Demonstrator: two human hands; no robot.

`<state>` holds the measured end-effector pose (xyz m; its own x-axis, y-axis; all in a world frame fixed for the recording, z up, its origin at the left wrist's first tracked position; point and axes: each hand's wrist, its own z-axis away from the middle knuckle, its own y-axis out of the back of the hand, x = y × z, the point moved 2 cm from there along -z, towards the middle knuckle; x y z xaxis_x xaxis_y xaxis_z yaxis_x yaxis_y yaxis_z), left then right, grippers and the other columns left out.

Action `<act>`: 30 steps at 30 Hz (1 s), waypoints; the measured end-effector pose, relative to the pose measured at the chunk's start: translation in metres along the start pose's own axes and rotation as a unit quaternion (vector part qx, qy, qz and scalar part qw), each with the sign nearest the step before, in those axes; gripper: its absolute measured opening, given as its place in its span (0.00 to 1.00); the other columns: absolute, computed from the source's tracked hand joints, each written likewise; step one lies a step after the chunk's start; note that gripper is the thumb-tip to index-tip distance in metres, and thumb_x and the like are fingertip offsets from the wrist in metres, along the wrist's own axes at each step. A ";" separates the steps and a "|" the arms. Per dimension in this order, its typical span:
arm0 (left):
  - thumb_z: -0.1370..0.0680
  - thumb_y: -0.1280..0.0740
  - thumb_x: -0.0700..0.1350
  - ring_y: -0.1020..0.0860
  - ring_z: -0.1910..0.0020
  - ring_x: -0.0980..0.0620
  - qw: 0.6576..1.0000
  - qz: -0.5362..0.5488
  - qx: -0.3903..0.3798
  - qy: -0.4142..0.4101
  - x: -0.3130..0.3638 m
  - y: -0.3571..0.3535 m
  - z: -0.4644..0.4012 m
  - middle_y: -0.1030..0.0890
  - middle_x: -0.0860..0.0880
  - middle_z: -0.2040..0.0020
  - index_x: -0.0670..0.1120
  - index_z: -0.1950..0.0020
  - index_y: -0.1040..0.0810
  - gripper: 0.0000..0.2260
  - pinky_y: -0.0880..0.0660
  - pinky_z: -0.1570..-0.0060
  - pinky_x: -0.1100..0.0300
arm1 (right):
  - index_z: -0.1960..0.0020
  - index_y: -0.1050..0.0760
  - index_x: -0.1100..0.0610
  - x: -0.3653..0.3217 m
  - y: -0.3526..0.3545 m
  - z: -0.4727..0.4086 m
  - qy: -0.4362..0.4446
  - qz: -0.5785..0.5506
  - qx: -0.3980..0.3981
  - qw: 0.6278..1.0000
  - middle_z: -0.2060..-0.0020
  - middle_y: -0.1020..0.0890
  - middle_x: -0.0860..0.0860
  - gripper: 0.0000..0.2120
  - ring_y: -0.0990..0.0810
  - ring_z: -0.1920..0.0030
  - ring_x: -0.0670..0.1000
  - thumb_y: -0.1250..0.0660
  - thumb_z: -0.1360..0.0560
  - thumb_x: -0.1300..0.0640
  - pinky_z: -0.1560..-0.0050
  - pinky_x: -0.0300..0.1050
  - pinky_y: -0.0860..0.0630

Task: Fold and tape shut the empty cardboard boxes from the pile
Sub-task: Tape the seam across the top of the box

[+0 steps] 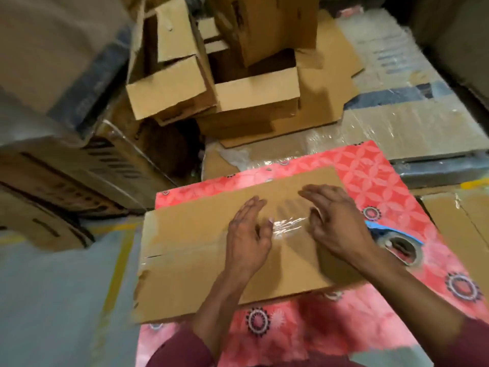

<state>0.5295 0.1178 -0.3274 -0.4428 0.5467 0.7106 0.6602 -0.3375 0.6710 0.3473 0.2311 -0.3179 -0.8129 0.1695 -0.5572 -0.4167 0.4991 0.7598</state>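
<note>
Right now a closed cardboard box [201, 250] lies flat on a red patterned cloth [370, 176], its top flaps meeting along a seam covered by clear shiny tape [288, 225]. Both hands rest on the box top, on either side of the glossy patch. The left hand [248, 234] lies palm down with fingers straight and close together, pressing on the cardboard. The right hand [333, 221] is spread, fingers slightly bent, fingertips touching the tape. Just beside the right wrist a tape roll [399, 246] with a blue edge sits on the cloth. Beyond the cloth, a pile of open boxes [217, 83] stands on plastic-wrapped cartons [397, 123].
</note>
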 end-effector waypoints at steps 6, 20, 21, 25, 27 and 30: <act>0.19 0.33 0.51 0.27 0.29 0.64 0.984 0.078 0.147 0.063 -0.094 0.132 0.035 0.21 0.58 0.30 0.52 0.32 0.19 0.16 0.18 0.43 0.43 | 0.32 0.22 0.49 -0.154 -0.117 0.003 0.084 -0.023 -0.081 0.993 0.31 0.22 0.44 0.21 0.25 0.30 0.52 0.32 0.25 0.55 0.34 0.55 0.25; 0.27 0.37 0.76 0.29 0.30 0.68 0.748 0.606 0.008 0.269 -0.214 0.191 0.093 0.28 0.64 0.29 0.57 0.23 0.36 0.38 0.29 0.32 0.68 | 0.26 0.26 0.55 -0.254 -0.233 0.020 0.127 0.064 -0.166 0.976 0.22 0.30 0.50 0.22 0.40 0.19 0.52 0.42 0.16 0.49 0.30 0.64 0.30; 0.18 0.42 0.68 0.31 0.35 0.74 0.762 0.592 0.000 0.263 -0.218 0.183 0.096 0.31 0.69 0.33 0.60 0.25 0.38 0.23 0.30 0.39 0.76 | 0.26 0.26 0.55 -0.255 -0.233 0.021 0.129 0.073 -0.165 0.975 0.22 0.30 0.50 0.22 0.40 0.19 0.52 0.43 0.16 0.49 0.30 0.64 0.30; 0.21 0.47 0.77 0.40 0.19 0.58 0.777 0.562 -0.029 0.283 -0.267 0.141 0.125 0.37 0.62 0.19 0.65 0.20 0.36 0.33 0.42 0.19 0.49 | 0.25 0.27 0.54 -0.259 -0.236 0.021 0.119 0.099 -0.172 0.973 0.22 0.31 0.50 0.22 0.42 0.18 0.52 0.43 0.16 0.49 0.29 0.65 0.32; 0.25 0.50 0.80 0.46 0.17 0.58 0.778 0.563 -0.027 0.276 -0.299 0.104 0.143 0.42 0.62 0.17 0.66 0.19 0.38 0.37 0.51 0.17 0.43 | 0.25 0.28 0.54 -0.261 -0.238 0.020 0.118 0.104 -0.173 0.972 0.22 0.31 0.49 0.22 0.42 0.18 0.52 0.43 0.16 0.50 0.29 0.65 0.31; 0.30 0.51 0.84 0.43 0.18 0.61 0.780 0.523 -0.018 0.342 -0.271 0.150 0.130 0.38 0.63 0.19 0.62 0.19 0.36 0.44 0.49 0.17 0.52 | 0.24 0.29 0.54 -0.261 -0.238 0.020 0.116 0.104 -0.169 0.973 0.22 0.31 0.49 0.23 0.42 0.18 0.52 0.43 0.17 0.51 0.30 0.65 0.31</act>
<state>0.8272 0.0183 -0.4473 0.0993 -0.5762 0.8113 0.8655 -0.3523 -0.3561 0.6669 0.0854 -0.3595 -0.9479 0.0207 -0.3179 -0.3107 0.1601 0.9369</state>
